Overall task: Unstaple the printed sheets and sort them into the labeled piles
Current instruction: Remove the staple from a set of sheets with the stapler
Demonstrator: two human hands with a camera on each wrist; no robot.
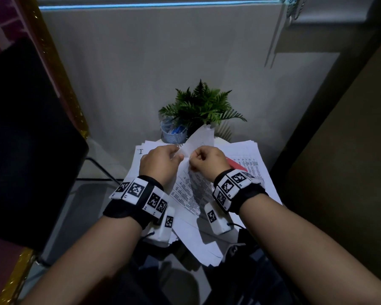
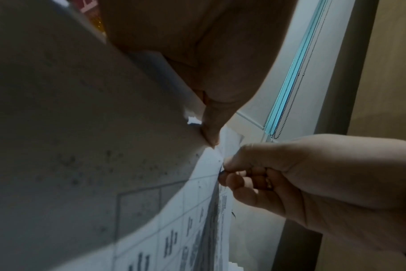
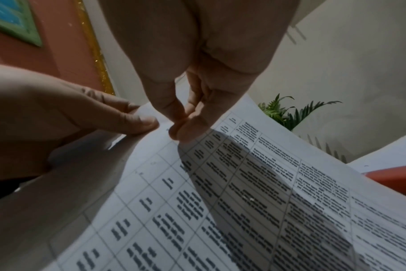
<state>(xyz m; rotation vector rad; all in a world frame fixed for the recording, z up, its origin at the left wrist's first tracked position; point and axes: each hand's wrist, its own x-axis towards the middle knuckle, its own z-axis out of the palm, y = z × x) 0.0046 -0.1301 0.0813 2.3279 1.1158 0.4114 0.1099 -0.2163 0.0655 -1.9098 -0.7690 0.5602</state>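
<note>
Left hand point(image 1: 161, 160) pinches the stapled sheets' point(image 1: 190, 190) corner, steadying it in front of the fern point(image 1: 200, 106), while right hand point(image 1: 209, 161) pinches at the staple, likely to work it free.

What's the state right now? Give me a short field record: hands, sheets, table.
left hand: pinches the corner of the printed sheets
right hand: fingertips pinched at the same corner, where a staple would sit; staple itself not discernible
printed sheets: lifted, top page peeled up
paper piles: beneath the hands
red object: on the right pile
plant: behind
</note>
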